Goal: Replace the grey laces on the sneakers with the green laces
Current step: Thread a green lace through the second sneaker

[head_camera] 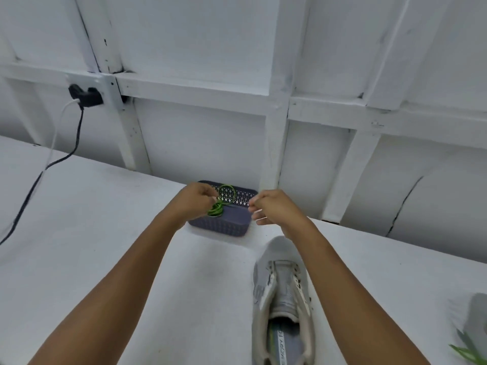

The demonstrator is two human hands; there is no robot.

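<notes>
My left hand (196, 200) pinches a coiled green lace (220, 205) and holds it just above the dark blue perforated basket (229, 229) at the back of the table. My right hand (274, 206) hovers to the right of the basket with its fingers loosely curled, holding nothing that I can see. A grey-white sneaker (282, 301) lies toe-away under my right forearm, its eyelets bare of any lace. A second grey sneaker (474, 320) shows at the right edge, with green lace (467, 350) threaded at its near end.
The white table (105, 233) runs up to a white framed wall (210, 96). At the left, a wall socket holds black plugs (85, 96), and a black cable (34, 185) with a white one trails down across the table's left part.
</notes>
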